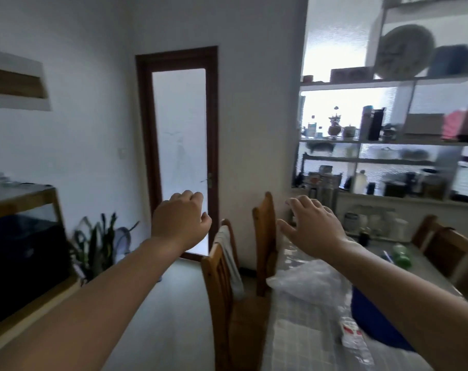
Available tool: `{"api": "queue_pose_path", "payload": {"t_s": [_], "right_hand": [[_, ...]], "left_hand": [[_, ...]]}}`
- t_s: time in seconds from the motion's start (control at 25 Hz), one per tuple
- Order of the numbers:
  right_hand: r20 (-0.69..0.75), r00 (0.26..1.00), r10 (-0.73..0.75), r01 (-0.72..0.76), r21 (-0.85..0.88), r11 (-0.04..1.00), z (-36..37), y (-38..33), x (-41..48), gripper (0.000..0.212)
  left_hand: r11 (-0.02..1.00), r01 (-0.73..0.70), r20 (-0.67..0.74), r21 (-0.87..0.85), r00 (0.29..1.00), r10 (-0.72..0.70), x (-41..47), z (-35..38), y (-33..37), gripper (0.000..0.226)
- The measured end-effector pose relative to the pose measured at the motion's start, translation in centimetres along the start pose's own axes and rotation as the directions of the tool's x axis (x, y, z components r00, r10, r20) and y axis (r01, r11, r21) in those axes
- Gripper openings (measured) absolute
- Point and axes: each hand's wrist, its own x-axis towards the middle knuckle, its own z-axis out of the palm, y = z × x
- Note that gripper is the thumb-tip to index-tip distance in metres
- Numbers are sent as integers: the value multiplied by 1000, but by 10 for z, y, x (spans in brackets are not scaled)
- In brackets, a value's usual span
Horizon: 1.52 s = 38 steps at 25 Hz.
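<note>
Both my arms reach forward at chest height in a dining room. My left hand (180,220) hangs in the air in front of a frosted glass door (179,135), its fingers loosely curled downward and holding nothing. My right hand (311,227) hovers above the far end of a dining table (289,336), fingers spread and relaxed, touching nothing. A crumpled clear plastic bag (310,285) lies on the table under my right forearm.
Wooden chairs (222,285) line the table's left side, another pair (447,250) at the right. A plastic bottle (354,341), a blue thing (372,322) and a green one (401,254) lie on the table. Cluttered shelves (388,140) stand behind. A fish tank (23,253) and plant (96,242) stand left.
</note>
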Motion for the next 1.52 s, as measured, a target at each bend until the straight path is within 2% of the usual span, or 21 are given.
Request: {"api": "queue_pose_path", "payload": {"t_s": [0.16,0.32,0.6,0.88,1.0,1.2,1.4,1.52], "right_hand": [[19,979,203,-202,-66,977,25,28,3,59],[34,923,383,-378,-97,921,47,64,-13,62],[43,842,538,-526,-165,835,90,137,-27,62],[197,767,611,-564,-248,788,161,217,-31,63],[263,709,655,-602,-257,756,199,236,-37,63],[383,551,741,-711,-250,658,266,253,-63,63],[505,342,793,-854,-184,486,322,243,-103,75],[503,274,820,-899,-171,404,349,236,-118,78]], "left_hand": [[973,-198,-17,-122,980,198,41,55,18,33],[913,-292,31,-284,949,313,67,108,58,39],[830,-428,110,-359,863,493,95,205,157,39],[770,-481,278,-420,739,614,97,298,264,37],[766,-457,396,-452,667,631,76,334,295,41],[731,-439,532,-522,503,681,29,394,331,43],[795,-237,728,-559,318,607,-13,435,343,44],[813,-134,782,-566,226,581,-31,445,343,40]]}}
